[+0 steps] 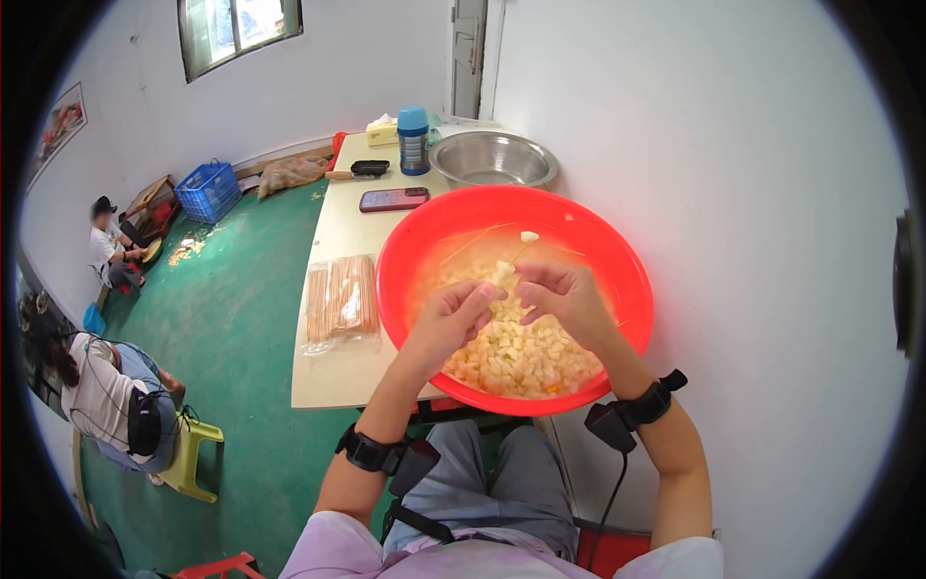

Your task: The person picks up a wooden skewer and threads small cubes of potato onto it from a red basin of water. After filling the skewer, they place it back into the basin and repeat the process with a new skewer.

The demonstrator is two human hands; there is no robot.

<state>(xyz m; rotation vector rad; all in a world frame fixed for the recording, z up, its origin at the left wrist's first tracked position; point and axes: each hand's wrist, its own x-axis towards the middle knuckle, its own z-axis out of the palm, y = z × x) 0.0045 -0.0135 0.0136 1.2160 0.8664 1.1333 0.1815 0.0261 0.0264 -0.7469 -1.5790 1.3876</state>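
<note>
While both hands pinch it, skewer (508, 259) over red bowl (617, 261)

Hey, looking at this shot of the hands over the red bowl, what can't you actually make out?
Head view only:
- What the left hand and right hand pinch: fingers cover it.
- Skewer tip: too thin, blurred.
- Steel bowl contents: too far.
- Phone screen: too small.
- Red bowl bottom: covered by cubes.

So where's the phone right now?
The phone lies on the table beyond the red bowl, on its far left, near the blue bottle and steel bowl.
</note>
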